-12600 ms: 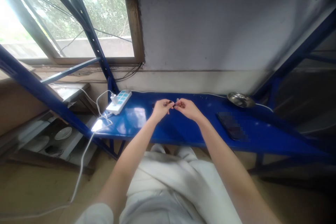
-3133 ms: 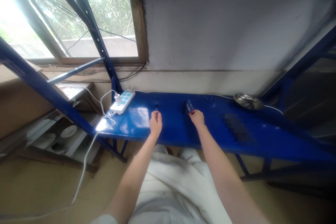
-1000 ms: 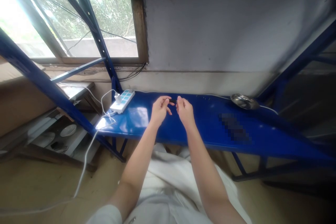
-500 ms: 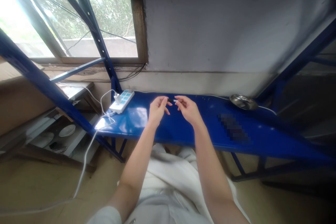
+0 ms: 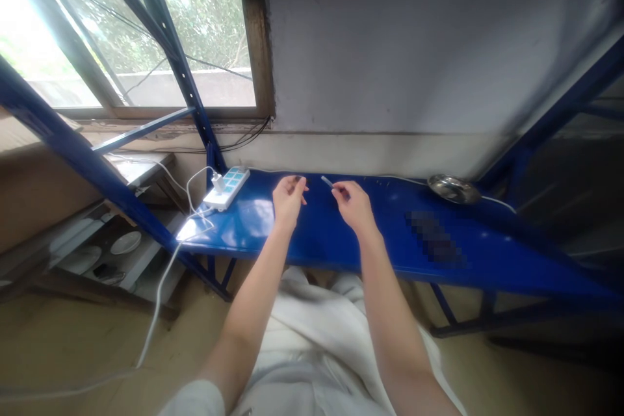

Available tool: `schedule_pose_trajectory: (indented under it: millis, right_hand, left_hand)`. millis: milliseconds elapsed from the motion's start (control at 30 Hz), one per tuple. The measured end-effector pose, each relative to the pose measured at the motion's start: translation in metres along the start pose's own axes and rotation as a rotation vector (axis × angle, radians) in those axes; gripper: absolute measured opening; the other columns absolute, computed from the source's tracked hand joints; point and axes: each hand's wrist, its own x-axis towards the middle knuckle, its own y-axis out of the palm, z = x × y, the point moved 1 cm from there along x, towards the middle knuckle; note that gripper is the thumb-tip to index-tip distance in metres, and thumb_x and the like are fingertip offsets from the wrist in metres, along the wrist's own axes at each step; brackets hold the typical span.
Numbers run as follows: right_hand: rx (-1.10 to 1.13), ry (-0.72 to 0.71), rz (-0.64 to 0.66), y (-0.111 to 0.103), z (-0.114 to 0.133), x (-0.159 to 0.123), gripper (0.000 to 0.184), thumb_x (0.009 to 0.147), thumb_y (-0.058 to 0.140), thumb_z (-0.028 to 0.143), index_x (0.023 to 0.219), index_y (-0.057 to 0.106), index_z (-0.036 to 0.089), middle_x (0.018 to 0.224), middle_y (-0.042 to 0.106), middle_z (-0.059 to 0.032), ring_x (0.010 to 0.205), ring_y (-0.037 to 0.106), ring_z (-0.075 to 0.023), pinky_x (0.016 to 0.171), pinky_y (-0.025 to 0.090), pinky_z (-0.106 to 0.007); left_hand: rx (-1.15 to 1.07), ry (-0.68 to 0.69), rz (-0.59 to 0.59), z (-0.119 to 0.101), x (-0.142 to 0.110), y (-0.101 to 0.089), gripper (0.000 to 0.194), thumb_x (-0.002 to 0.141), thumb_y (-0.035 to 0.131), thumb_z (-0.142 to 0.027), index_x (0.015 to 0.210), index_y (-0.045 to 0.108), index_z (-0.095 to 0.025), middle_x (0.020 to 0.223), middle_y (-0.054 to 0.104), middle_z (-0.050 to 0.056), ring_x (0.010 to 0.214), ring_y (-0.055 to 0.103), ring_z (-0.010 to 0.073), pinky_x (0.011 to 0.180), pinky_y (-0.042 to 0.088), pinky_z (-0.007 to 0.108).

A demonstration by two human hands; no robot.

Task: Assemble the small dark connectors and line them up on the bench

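Both hands are raised over the blue table (image 5: 316,240), a short gap between them. My left hand (image 5: 287,203) pinches a small black piece (image 5: 300,179), mostly hidden by the thumb and fingers. To its right, my right hand (image 5: 355,205) grips a slim, short stick (image 5: 327,181) with a pale grey end that points up and left. Its other end is covered by my fingers. The two pieces are apart. Both are too small to name for certain.
A white power strip (image 5: 227,188) with a plugged-in cord lies at the table's left end. To the right are a shiny metal bowl (image 5: 453,189) and a pixelated dark flat object (image 5: 435,238). Blue rack posts (image 5: 170,45) rise at the left, by the window.
Half a second ago a dark slim piece bridged both hands. Now the hands have parted, the left moving slightly left, and the pale-ended stick shows in the right hand.
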Motion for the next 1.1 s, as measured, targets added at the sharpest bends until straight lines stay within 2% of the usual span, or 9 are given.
schedule_pose_trajectory:
  millis: [100,167,267,400,500,633,900,1100]
  right_hand:
    - [-0.027,0.03,-0.143,-0.004,-0.012,0.004,0.019,0.08,0.05,0.028,0.088,0.063,0.016,0.093,0.059,-0.0094,0.072,0.055,-0.0165,0.073,0.046,-0.033]
    - [-0.042,0.073,-0.174,-0.007,-0.021,0.005,0.02,0.078,0.051,0.028,0.088,0.063,0.016,0.087,0.059,-0.0085,0.072,0.055,-0.0168,0.073,0.046,-0.033]
    - [-0.053,0.186,-0.134,-0.014,-0.037,0.003,0.021,0.076,0.053,0.03,0.088,0.063,0.015,0.081,0.062,-0.0067,0.072,0.056,-0.0173,0.073,0.046,-0.033]
    - [-0.114,0.365,-0.055,-0.019,-0.063,-0.008,0.02,0.071,0.056,0.031,0.081,0.064,0.016,0.078,0.065,-0.0061,0.07,0.059,-0.0175,0.068,0.046,-0.031]
    - [-0.165,0.443,-0.022,-0.015,-0.082,-0.016,0.018,0.068,0.058,0.03,0.077,0.064,0.016,0.076,0.066,-0.0064,0.068,0.06,-0.0175,0.065,0.046,-0.03]
    - [-0.207,0.476,0.009,-0.003,-0.099,-0.022,0.015,0.067,0.059,0.029,0.074,0.064,0.017,0.075,0.067,-0.0072,0.066,0.06,-0.0177,0.06,0.045,-0.028]
    - [-0.299,0.509,0.026,0.015,-0.12,-0.026,0.017,0.073,0.054,0.029,0.081,0.064,0.018,0.082,0.067,-0.0082,0.073,0.061,-0.0195,0.059,0.043,-0.028]
    - [-0.314,0.509,0.027,0.022,-0.132,-0.029,0.018,0.075,0.052,0.029,0.084,0.063,0.018,0.082,0.066,-0.0073,0.074,0.06,-0.019,0.061,0.042,-0.028]
  left_hand:
    - [0.065,0.024,0.075,0.007,0.009,0.012,0.028,0.072,0.064,-0.035,0.087,0.058,-0.013,0.075,0.061,0.002,0.044,0.047,0.0035,0.042,0.04,0.017]
    - [0.141,0.023,0.161,0.014,0.013,0.025,0.025,0.071,0.066,-0.031,0.087,0.06,-0.013,0.077,0.062,0.003,0.045,0.049,0.0043,0.043,0.041,0.018]
    - [0.3,0.023,0.302,0.032,0.015,0.044,0.02,0.072,0.064,-0.027,0.087,0.062,-0.013,0.077,0.063,0.003,0.048,0.052,0.0062,0.049,0.044,0.02]
    - [0.55,0.03,0.409,0.068,0.012,0.058,0.014,0.07,0.066,-0.023,0.081,0.065,-0.015,0.078,0.065,0.004,0.067,0.059,0.0127,0.065,0.047,0.025]
    - [0.656,-0.022,0.428,0.091,0.01,0.062,0.017,0.07,0.066,-0.026,0.084,0.066,-0.015,0.08,0.066,0.006,0.073,0.06,0.016,0.07,0.047,0.028]
    - [0.694,-0.08,0.439,0.109,0.009,0.067,0.021,0.071,0.067,-0.029,0.087,0.066,-0.016,0.084,0.067,0.008,0.076,0.061,0.017,0.07,0.047,0.028]
    - [0.78,-0.064,0.423,0.123,0.007,0.078,0.018,0.076,0.062,-0.032,0.085,0.065,-0.017,0.087,0.068,0.007,0.079,0.061,0.0174,0.076,0.044,0.03]
    - [0.914,-0.021,0.452,0.132,0.004,0.081,0.016,0.078,0.058,-0.032,0.078,0.063,-0.017,0.083,0.067,0.007,0.082,0.06,0.0206,0.083,0.039,0.036]
